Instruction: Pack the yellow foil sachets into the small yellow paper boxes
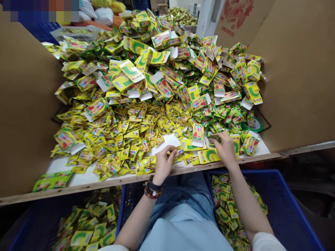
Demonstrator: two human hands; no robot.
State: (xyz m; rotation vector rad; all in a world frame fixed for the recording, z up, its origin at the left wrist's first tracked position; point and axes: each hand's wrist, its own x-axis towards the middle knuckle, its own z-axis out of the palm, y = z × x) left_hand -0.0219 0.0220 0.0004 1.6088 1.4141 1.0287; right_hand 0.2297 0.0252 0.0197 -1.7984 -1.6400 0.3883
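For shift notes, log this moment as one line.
left hand: on yellow sachets | right hand: at flattened cartons | below: blue crates

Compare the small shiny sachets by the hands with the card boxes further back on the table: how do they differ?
The sachets are much smaller than the boxes. The sachets look flat and glossy, while the boxes are duller card with white flaps showing. The sachets mostly lie heaped towards the table's front edge, the boxes mostly further back. Both carry similar yellow, green and red print.
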